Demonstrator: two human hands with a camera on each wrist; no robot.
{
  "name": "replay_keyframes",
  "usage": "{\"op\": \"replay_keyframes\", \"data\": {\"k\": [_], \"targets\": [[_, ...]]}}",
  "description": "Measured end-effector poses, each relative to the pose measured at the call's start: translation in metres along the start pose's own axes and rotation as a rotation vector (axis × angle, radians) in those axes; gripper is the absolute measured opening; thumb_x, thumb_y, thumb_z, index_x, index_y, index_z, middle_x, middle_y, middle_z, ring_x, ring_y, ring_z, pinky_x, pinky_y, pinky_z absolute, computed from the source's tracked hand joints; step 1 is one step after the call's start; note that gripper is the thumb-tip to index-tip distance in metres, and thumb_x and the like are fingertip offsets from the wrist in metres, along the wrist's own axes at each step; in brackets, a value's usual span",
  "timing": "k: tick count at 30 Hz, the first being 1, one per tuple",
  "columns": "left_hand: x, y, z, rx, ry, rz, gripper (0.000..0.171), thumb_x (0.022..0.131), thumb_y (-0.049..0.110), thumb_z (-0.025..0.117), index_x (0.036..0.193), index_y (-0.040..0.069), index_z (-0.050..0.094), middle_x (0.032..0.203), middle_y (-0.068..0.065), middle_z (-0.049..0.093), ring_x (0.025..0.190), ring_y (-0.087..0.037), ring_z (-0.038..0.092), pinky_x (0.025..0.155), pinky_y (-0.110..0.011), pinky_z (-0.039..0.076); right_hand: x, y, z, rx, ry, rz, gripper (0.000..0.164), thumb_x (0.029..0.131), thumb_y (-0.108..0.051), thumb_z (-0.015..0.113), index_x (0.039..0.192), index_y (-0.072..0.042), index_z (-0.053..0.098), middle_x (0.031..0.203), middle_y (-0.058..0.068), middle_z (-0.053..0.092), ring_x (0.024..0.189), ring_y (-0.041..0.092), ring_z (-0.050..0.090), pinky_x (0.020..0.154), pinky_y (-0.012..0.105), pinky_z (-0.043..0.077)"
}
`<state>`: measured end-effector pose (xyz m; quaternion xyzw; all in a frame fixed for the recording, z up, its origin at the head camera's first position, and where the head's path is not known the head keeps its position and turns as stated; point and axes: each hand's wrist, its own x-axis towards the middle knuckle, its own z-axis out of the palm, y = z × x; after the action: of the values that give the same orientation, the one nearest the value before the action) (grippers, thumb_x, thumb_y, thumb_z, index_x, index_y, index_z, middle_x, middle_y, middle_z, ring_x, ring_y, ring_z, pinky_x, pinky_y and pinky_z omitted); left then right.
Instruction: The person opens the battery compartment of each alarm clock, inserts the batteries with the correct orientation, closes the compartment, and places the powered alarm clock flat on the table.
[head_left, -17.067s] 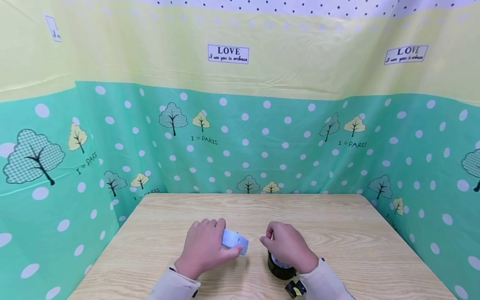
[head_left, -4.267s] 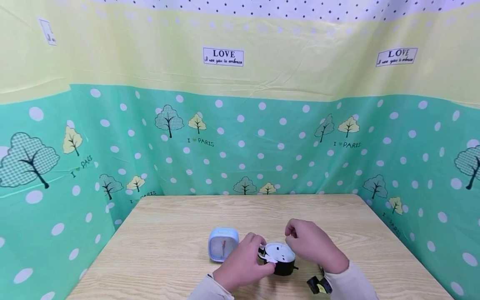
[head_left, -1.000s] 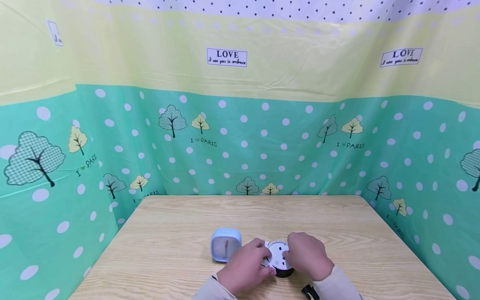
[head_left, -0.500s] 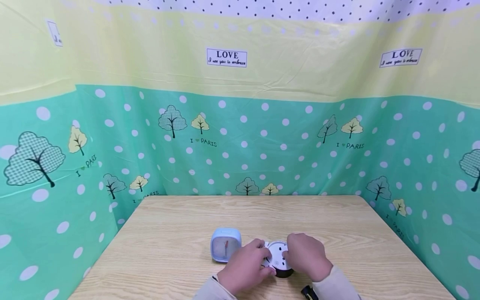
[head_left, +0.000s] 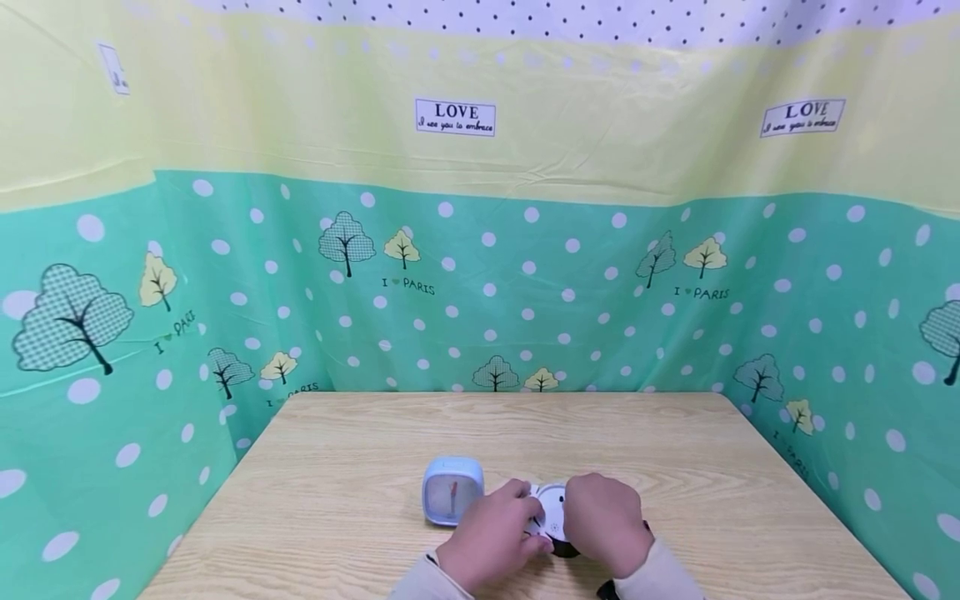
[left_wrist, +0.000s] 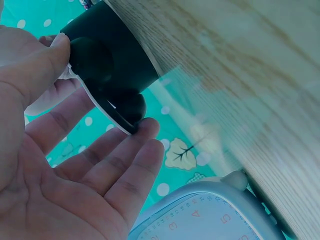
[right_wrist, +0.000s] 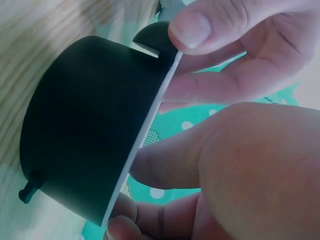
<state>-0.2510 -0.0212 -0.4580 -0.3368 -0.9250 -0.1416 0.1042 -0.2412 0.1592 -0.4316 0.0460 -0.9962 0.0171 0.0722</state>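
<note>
In the head view a round black alarm clock [head_left: 553,505] lies with a white side up, small dark marks on it. My left hand [head_left: 491,533] grips its left edge. The left wrist view shows the thumb at the black body [left_wrist: 112,50] and the other fingers around a rounded, ear-like part. My right hand [head_left: 603,518] covers the clock's right side, fingers curled; in the right wrist view one digit presses the white side and others hold the rim. What lies under that digit is hidden. A light blue alarm clock [head_left: 452,493] stands left of my left hand.
A wooden table [head_left: 360,442] lies under everything. A green and yellow curtain [head_left: 480,242] with trees and dots closes off the back and both sides. A dark strap-like piece [head_left: 607,590] shows by my right sleeve.
Earlier my left hand held the blue clock; that clock now stands on the table, and both hands are on the black clock. Over the last half second my right hand has shifted slightly left across it.
</note>
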Motion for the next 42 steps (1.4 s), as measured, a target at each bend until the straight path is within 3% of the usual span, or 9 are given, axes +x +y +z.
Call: {"op": "replay_keyframes", "data": {"k": [8, 17, 26, 33, 42], "targets": [[0.0003, 0.0003, -0.0008, -0.004, 0.004, 0.008, 0.028, 0.086, 0.050, 0.080, 0.098, 0.026, 0.075, 0.111, 0.004, 0.065, 0.088, -0.005, 0.059, 0.077, -0.025, 0.055, -0.0011, -0.0007, 0.0002, -0.007, 0.021, -0.007, 0.024, 0.084, -0.017, 0.076, 0.065, -0.014, 0.060, 0.060, 0.000, 0.053, 0.052, 0.017, 0.049, 0.042, 0.039, 0.043], [-0.0001, 0.0007, -0.0009, -0.018, -0.003, -0.002, 0.028, 0.086, 0.049, 0.081, 0.099, 0.025, 0.076, 0.115, 0.002, 0.067, 0.094, -0.007, 0.063, 0.082, -0.027, 0.057, 0.0043, 0.0041, -0.0017, 0.051, -0.077, 0.016, 0.024, 0.090, -0.024, 0.074, 0.072, -0.012, 0.063, 0.065, 0.000, 0.055, 0.056, 0.017, 0.050, 0.046, 0.038, 0.043], [-0.0005, 0.0003, 0.0008, -0.028, -0.004, -0.006, 0.028, 0.086, 0.048, 0.081, 0.100, 0.024, 0.076, 0.122, -0.002, 0.067, 0.104, -0.012, 0.067, 0.086, -0.030, 0.058, 0.0052, 0.0047, -0.0017, 0.070, -0.089, 0.009, 0.022, 0.090, -0.023, 0.075, 0.073, -0.013, 0.064, 0.065, -0.001, 0.055, 0.056, 0.017, 0.049, 0.046, 0.036, 0.042], [-0.0012, 0.0007, -0.0021, -0.026, 0.037, 0.018, 0.028, 0.086, 0.048, 0.081, 0.100, 0.024, 0.076, 0.117, 0.000, 0.067, 0.096, -0.010, 0.065, 0.082, -0.028, 0.057, 0.0067, 0.0057, -0.0006, 0.064, -0.079, 0.019, 0.023, 0.090, -0.024, 0.075, 0.072, -0.013, 0.064, 0.065, -0.001, 0.055, 0.056, 0.017, 0.050, 0.047, 0.037, 0.042], [-0.0016, -0.0003, 0.0008, -0.026, 0.041, 0.024, 0.028, 0.085, 0.047, 0.082, 0.099, 0.023, 0.076, 0.117, 0.000, 0.067, 0.097, -0.010, 0.066, 0.083, -0.028, 0.057, 0.0061, 0.0049, -0.0011, 0.068, -0.106, 0.024, 0.023, 0.090, -0.024, 0.075, 0.073, -0.013, 0.065, 0.065, -0.002, 0.056, 0.056, 0.017, 0.050, 0.047, 0.036, 0.042]]}}
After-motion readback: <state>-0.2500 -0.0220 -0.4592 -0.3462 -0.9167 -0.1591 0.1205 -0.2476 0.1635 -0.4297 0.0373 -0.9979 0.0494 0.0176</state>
